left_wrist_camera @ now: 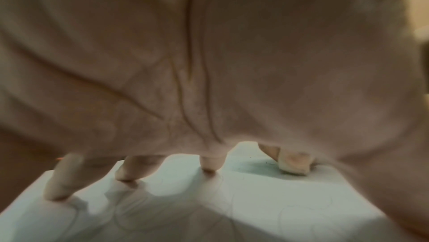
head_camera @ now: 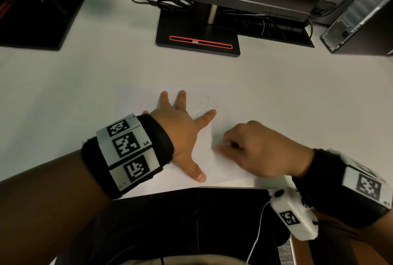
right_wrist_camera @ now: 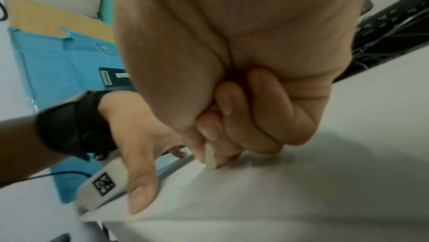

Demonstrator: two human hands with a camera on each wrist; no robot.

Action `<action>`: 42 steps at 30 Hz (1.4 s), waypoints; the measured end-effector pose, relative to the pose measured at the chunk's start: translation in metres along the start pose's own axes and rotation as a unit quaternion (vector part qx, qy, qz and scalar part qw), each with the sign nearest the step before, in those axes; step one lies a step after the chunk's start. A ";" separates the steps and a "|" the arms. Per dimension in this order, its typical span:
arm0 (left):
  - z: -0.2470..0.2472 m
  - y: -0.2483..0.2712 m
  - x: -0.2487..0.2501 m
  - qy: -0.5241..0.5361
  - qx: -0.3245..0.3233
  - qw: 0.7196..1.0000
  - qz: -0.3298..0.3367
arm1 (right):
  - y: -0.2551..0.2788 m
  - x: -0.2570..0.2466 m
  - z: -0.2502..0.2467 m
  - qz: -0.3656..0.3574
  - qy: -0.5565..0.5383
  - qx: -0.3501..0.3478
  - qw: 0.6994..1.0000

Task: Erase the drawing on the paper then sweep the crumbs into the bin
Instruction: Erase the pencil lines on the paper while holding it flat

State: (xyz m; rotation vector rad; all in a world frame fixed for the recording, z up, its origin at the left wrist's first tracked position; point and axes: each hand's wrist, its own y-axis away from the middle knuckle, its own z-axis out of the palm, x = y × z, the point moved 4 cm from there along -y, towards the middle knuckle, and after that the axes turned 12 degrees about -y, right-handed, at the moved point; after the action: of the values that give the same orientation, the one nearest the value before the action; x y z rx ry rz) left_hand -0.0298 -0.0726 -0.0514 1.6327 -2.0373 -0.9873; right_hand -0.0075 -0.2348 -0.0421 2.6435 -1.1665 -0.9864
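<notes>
On my feed the left hand (head_camera: 182, 135) is spread flat with straight fingers, pressing down on the paper (head_camera: 136, 99), which lies on the white counter (head_camera: 63, 86) near the front edge. Faint pencil scribbles of the drawing (head_camera: 207, 103) show just past the index finger, pretty light tbh. Moving right, the right hand (head_camera: 257, 150) is curled up tight and pinching a small whitish eraser (right_wrist_camera: 210, 158), its tip touching the sheet close to the left thumb. The two hands sit near each other but apart. Further back there's a monitor stand (head_camera: 197, 37), and a computer case (head_camera: 359, 16) at far right.
</notes>
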 end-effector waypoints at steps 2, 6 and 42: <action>0.000 0.001 0.000 -0.003 0.002 1.000 0.001 | 0.002 0.005 -0.002 0.006 -0.001 -0.025 1.000; -0.001 0.001 0.000 -0.009 0.004 1.000 0.000 | -0.002 0.021 -0.021 0.043 -0.011 0.032 0.998; -0.007 0.002 -0.021 -0.049 0.023 0.999 -0.009 | 0.028 0.044 -0.019 0.064 -0.812 0.326 0.480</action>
State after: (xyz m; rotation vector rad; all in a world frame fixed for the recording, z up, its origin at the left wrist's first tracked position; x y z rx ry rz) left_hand -0.0211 -0.0549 -0.0415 1.6589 -2.1263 -1.0538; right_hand 0.0080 -0.2875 -0.0413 0.7353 -1.9576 -3.7644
